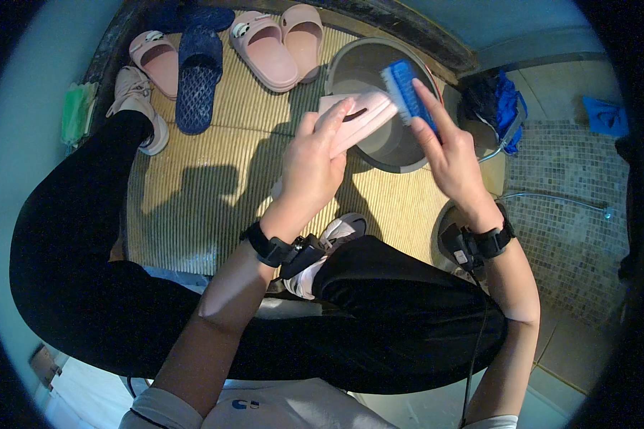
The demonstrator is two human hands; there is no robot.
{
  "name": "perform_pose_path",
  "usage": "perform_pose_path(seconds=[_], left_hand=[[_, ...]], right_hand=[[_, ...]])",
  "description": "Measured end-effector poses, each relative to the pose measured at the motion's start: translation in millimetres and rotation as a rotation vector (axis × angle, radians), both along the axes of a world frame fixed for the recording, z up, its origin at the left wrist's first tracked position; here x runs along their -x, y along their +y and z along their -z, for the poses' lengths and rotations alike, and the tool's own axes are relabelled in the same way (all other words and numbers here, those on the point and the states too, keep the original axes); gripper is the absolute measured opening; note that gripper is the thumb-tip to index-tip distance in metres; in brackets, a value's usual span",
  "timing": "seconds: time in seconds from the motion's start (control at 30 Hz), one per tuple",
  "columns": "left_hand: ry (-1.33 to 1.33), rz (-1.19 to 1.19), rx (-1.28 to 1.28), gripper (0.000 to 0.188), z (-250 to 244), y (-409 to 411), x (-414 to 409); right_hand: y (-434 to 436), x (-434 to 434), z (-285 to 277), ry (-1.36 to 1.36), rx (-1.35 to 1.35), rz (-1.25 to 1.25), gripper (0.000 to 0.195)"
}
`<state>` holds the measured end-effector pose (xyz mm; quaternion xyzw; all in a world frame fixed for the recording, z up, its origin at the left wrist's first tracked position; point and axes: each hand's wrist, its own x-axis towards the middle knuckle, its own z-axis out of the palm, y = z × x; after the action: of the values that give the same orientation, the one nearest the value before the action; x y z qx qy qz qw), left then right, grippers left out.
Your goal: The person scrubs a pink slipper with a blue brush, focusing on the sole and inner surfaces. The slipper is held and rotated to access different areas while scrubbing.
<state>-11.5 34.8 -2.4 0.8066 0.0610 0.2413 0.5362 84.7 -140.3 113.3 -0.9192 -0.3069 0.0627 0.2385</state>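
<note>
My left hand (311, 161) grips a pale pink slide slipper (373, 115) by one end, fingers wrapped around it and the thumb on top. The slipper is tilted over the near left rim of a grey bucket (366, 56), and a dark slot shows in its side. My right hand (453, 153) holds a blue scrubbing brush (405, 80) over the bucket. Its white bristles face left, close against the slipper's far end; whether they touch is hard to tell. Liquid seems to lie in the bucket.
Pink slides (268, 51) with eye decorations and dark blue slippers (196, 80) lie on the ribbed mat (236, 155). My shoes rest on the mat. A blue plastic bag (507, 110) sits right of the bucket; a thin hose (558, 197) crosses the mosaic-tiled floor (558, 241).
</note>
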Motion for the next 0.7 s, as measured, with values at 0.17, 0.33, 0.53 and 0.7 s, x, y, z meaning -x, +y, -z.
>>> perform_pose_path(seconds=[0.17,0.33,0.53,0.7], left_hand=[[0.051,0.007,-0.031,0.071,-6.3,-6.3,4.9],[0.073,-0.009,-0.091,0.067,-0.8,-6.9,7.2],[0.054,-0.029,-0.071,0.068,-1.6,-1.5,5.8],[0.099,0.032,-0.066,0.072,-9.6,-7.1,6.9]], right_hand=[[-14.9,-10.4,3.5,0.121,-0.007,0.118,0.052],[-9.5,17.5,2.5,0.044,0.039,-0.148,0.056],[10.5,12.7,-9.4,0.17,0.152,-0.118,0.054],[-23.4,-22.9,11.2,0.344,-0.118,0.147,0.051]])
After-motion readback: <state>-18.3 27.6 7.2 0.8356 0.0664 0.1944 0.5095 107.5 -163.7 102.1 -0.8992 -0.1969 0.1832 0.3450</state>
